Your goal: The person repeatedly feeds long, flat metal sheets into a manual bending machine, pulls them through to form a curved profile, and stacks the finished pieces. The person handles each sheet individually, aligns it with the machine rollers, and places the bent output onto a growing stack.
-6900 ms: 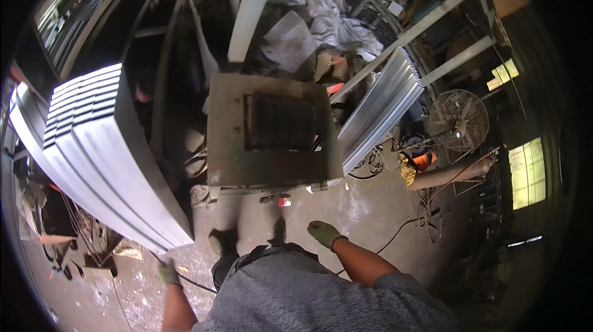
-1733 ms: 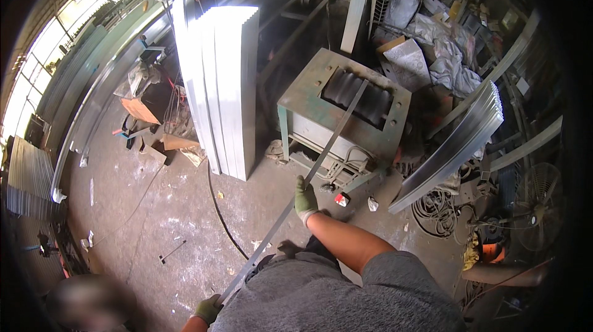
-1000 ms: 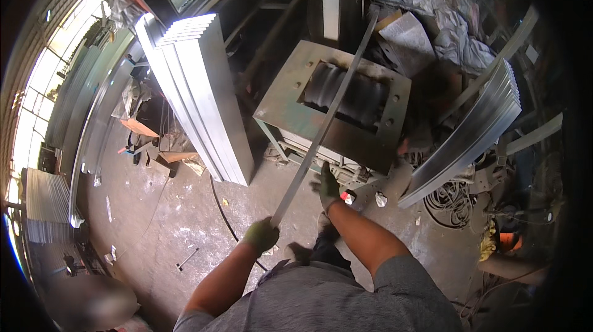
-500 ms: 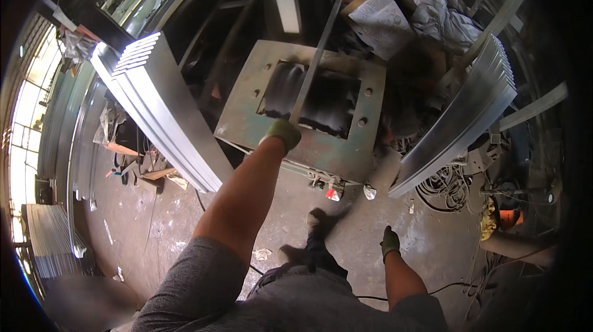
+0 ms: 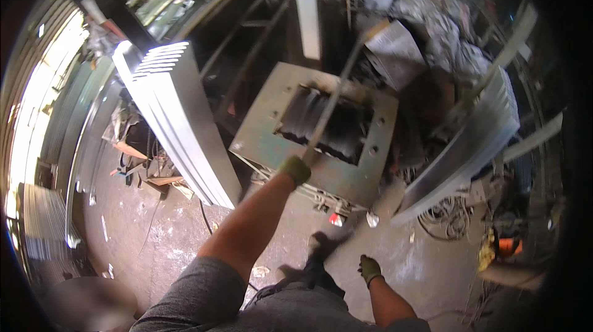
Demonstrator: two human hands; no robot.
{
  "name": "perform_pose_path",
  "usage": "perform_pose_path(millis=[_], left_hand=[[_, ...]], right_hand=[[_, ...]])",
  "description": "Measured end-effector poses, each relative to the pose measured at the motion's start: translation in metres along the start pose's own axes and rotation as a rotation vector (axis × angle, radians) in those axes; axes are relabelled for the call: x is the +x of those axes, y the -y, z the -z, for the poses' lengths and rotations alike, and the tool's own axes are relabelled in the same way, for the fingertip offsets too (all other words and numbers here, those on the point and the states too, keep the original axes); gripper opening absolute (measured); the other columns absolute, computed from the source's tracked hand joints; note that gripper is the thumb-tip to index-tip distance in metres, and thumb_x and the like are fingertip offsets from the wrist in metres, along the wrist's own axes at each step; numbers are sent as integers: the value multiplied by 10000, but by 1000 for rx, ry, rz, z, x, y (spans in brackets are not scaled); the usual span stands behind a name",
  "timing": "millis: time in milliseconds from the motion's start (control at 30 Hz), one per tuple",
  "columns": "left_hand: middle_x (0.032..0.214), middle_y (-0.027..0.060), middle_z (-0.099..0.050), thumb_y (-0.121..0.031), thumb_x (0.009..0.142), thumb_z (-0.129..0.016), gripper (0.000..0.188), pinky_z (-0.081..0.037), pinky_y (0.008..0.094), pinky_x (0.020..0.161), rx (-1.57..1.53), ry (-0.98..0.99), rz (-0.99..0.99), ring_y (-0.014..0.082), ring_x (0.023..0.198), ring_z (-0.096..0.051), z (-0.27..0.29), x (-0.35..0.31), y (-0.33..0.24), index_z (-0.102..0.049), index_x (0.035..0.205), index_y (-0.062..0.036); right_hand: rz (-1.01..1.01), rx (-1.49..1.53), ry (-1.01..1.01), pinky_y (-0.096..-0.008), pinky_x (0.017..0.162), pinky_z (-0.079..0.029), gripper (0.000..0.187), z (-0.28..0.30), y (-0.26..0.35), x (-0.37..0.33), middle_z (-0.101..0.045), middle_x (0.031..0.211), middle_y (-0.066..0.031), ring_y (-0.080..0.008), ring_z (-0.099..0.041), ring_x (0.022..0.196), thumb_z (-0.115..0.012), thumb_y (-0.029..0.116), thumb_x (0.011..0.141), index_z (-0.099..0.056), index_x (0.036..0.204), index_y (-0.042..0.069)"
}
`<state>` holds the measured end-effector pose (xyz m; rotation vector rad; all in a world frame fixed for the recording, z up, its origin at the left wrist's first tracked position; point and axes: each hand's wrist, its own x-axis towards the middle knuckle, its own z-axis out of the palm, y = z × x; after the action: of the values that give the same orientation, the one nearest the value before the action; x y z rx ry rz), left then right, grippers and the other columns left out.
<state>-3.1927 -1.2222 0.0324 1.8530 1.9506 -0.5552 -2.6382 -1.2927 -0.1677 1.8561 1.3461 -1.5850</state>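
Note:
My left hand (image 5: 295,171), in a green glove, is closed on the near end of a long, thin metal bar (image 5: 333,100). The bar slants away to the upper right, across the dark opening of a worn green metal machine (image 5: 259,137) with a flat top. Inside the opening are dark, ridged, roller-like parts (image 5: 302,113). My right hand (image 5: 370,268), gloved too, hangs low over the floor, well apart from the machine. It holds nothing, and its fingers look loosely curled and a little apart.
Tall bundles of shiny metal channels stand left (image 5: 179,116) and right (image 5: 466,147) of the machine. A pale post (image 5: 306,11) rises behind it. Coiled cable (image 5: 446,218) lies on the right; crumpled sheeting (image 5: 426,17) is piled at the back. Scraps litter the concrete floor (image 5: 179,245).
The whole view has shifted, with the machine now lower and further right. My left hand still grips the bar. My right hand has swung leftward and lower, closer to my body.

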Motion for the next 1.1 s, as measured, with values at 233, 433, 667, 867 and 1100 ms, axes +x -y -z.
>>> perform_pose_path(millis=[233, 433, 667, 867, 1100], left_hand=[[1076, 327, -810, -345, 1008, -580, 432, -619, 575, 1008, -810, -192, 463, 503, 1080, -785, -102, -185, -67, -798, 1071, 22], [1186, 288, -814, -286, 1055, -632, 358, -616, 589, 995, -989, -68, 557, 504, 1111, -782, -210, -347, -128, -708, 1312, -49], [1113, 242, -818, -323, 1081, -671, 243, -609, 593, 866, -1067, -32, 589, 481, 1049, -792, -369, -532, -208, -677, 1257, -156], [1275, 268, -787, -354, 1119, -634, 340, -603, 586, 992, -1232, 80, 754, 511, 1174, -760, -481, -690, -271, -627, 1385, -142], [1369, 265, -769, -441, 1097, -701, 529, -620, 605, 959, -1353, -256, 751, 519, 1167, -763, -490, -709, -300, -569, 1542, -187]], right_hand=[[117, 344, 239, -498, 725, -599, 555, -9, 100, -58, -790, 1081, -149, -306, -769, 819, -666, 507, 1130, -664, 1420, 33], [442, 562, 414, -375, 809, -646, 493, -92, 200, -131, -800, 1097, -91, -219, -811, 964, -744, 478, 1114, -695, 1367, 58], [606, 305, 200, -401, 923, -620, 813, -194, 262, -186, -727, 1412, -38, -240, -758, 1161, -622, 785, 1078, -602, 1595, 158], [816, 42, 171, -356, 1061, -548, 717, -255, 216, -201, -746, 1355, -91, -206, -687, 1194, -730, 616, 1102, -648, 1477, 11], [780, 193, 72, -400, 1109, -548, 740, -276, 208, -217, -760, 1433, -168, -280, -700, 1321, -731, 600, 1102, -646, 1520, -4]])
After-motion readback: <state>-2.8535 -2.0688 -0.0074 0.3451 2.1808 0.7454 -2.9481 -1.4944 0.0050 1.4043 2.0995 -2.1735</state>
